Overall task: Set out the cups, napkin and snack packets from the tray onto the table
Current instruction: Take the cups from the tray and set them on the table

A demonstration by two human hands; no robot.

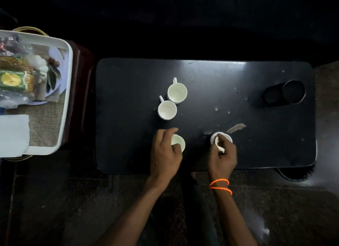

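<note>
Four white cups stand on the black table (238, 80). Two of them, the far cup (177, 92) and the mid cup (167, 110), sit upright and touching near the table's centre, handles pointing away from the person.

The left hand (165, 154) grips the near-left cup (178, 142), fingers curled over its rim and side; the cup rests on the table near the front edge. The right hand (222, 156), with an orange bracelet (220, 185) at the wrist, pinches the near-right cup (221, 138) at its rim, one finger reaching inside. That cup appears tilted; whether its base touches the table cannot be determined.

A white tray (67, 80) sits left of the table on a separate dark stand. It holds the snack packets (12, 77), a folded white napkin (13, 133) at its near end, and a woven mat (45, 124).

A black cylinder (285, 94) lies on its side at the table's far-right corner. Crumbs (235, 128) are scattered between it and the near-right cup.
</note>
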